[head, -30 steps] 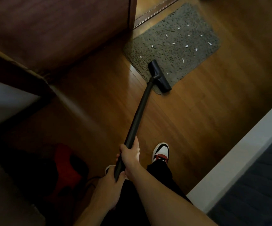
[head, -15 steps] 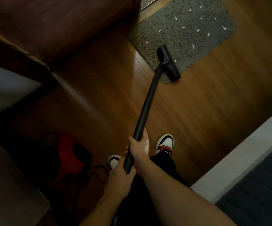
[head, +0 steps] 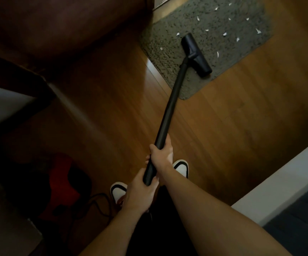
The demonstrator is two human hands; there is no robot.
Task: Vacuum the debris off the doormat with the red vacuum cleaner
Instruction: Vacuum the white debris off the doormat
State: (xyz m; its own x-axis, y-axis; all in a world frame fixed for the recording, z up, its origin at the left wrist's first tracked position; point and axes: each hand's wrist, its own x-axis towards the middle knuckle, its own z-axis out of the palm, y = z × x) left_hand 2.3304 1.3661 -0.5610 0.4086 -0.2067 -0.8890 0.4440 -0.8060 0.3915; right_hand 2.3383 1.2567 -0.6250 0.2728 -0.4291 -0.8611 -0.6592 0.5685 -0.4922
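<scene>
Two hands, left hand [head: 140, 189] and right hand [head: 161, 154], grip one wand [head: 169, 111]; roughly eleven scraps [head: 224, 34] (blurry).

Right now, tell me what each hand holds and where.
Both grip the black vacuum wand at its near end: right hand higher up the tube, left hand below it.

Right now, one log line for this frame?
both hands gripping wand | nozzle on doormat | white scraps remain | red vacuum behind left
</scene>
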